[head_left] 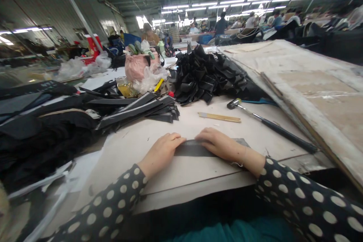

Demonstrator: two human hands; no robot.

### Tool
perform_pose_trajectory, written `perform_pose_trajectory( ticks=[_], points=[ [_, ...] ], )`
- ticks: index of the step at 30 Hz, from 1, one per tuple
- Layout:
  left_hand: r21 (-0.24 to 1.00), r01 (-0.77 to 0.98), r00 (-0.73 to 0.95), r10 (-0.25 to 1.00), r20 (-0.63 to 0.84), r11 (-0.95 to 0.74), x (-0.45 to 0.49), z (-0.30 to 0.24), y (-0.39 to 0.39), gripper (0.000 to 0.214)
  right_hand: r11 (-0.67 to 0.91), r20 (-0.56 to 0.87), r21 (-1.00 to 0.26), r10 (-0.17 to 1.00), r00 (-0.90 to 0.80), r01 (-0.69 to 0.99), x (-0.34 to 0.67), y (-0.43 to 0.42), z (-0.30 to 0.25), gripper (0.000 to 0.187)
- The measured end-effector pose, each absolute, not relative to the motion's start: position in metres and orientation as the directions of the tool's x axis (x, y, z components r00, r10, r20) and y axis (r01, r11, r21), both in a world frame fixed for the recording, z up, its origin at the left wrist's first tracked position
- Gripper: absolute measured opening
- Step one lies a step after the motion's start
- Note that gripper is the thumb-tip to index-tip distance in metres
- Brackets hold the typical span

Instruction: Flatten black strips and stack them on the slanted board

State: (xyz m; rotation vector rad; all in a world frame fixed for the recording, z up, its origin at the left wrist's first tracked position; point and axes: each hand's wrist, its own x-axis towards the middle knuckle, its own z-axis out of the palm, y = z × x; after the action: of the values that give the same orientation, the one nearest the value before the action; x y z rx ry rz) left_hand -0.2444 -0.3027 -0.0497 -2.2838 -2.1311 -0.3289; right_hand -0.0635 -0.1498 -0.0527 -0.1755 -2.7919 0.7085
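Note:
A flat black strip of material [195, 151] lies crosswise on the pale work board [181, 174] in front of me. At its left end, my left hand [163, 151] is closed, with thumb and fingers together on the far edge. My right hand [219, 143] reaches over the strip's middle, fingers bent and gripping the same far edge. The fingertips are partly hidden. Just beyond the hands lies a yellow utility knife [219, 117]. A hammer [272, 124] with a black handle rests to the right of it.
Black strips [138, 111] are stacked at the left, beside dark fabric [48, 140]. A heap of black pieces [201, 72] stands behind, near a pink bag [138, 66] and glass jar [126, 87]. A large pale panel [309, 79] borders the right. Several people work far back.

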Motion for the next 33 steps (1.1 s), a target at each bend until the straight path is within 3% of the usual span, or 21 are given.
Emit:
perform_pose_trajectory(
  ticks=[5,11,14,16,19,21,24,27,33],
  points=[
    [0.009,0.99,0.143,0.985,0.094,-0.144,-0.245,-0.044,-0.303,0.034,0.911,0.239,-0.411,0.089,-0.967,-0.018,-0.063,-0.15,-0.053,0.026],
    [-0.18,0.961,0.219,0.975,0.024,-0.211,-0.231,-0.033,-0.3,0.019,0.989,0.189,-0.144,-0.018,-0.982,-0.046,-0.064,-0.158,-0.046,0.02],
    [-0.167,0.978,0.137,0.99,0.044,-0.128,-0.22,-0.031,-0.288,0.015,0.997,0.158,-0.077,-0.006,-0.987,-0.018,-0.066,-0.163,-0.045,0.016],
    [-0.085,0.993,0.085,0.993,0.087,-0.078,-0.214,-0.033,-0.28,0.014,0.998,0.162,-0.069,0.009,-0.987,-0.002,-0.067,-0.165,-0.046,0.016],
    [0.085,0.995,0.05,0.992,0.115,-0.06,-0.208,-0.041,-0.273,0.014,0.992,0.187,-0.124,0.043,-0.981,0.019,-0.066,-0.164,-0.05,0.018],
    [0.132,0.989,0.048,0.994,0.101,-0.062,-0.205,-0.046,-0.274,0.019,0.973,0.2,-0.231,0.06,-0.978,0.012,-0.062,-0.16,-0.052,0.021],
    [0.074,0.995,0.067,0.995,0.075,-0.072,-0.203,-0.051,-0.28,0.023,0.914,0.215,-0.399,0.163,-0.963,0.066,-0.051,-0.148,-0.053,0.031],
    [0.002,0.996,0.089,0.995,0.041,-0.089,-0.2,-0.05,-0.285,0.026,0.875,0.233,-0.469,0.257,-0.938,0.123,-0.037,-0.135,-0.053,0.04],
    [-0.059,0.995,0.081,0.996,0.044,-0.078,-0.195,-0.043,-0.281,0.043,0.888,0.244,-0.458,0.162,-0.956,0.034,-0.023,-0.13,-0.053,0.027]
  ],
)
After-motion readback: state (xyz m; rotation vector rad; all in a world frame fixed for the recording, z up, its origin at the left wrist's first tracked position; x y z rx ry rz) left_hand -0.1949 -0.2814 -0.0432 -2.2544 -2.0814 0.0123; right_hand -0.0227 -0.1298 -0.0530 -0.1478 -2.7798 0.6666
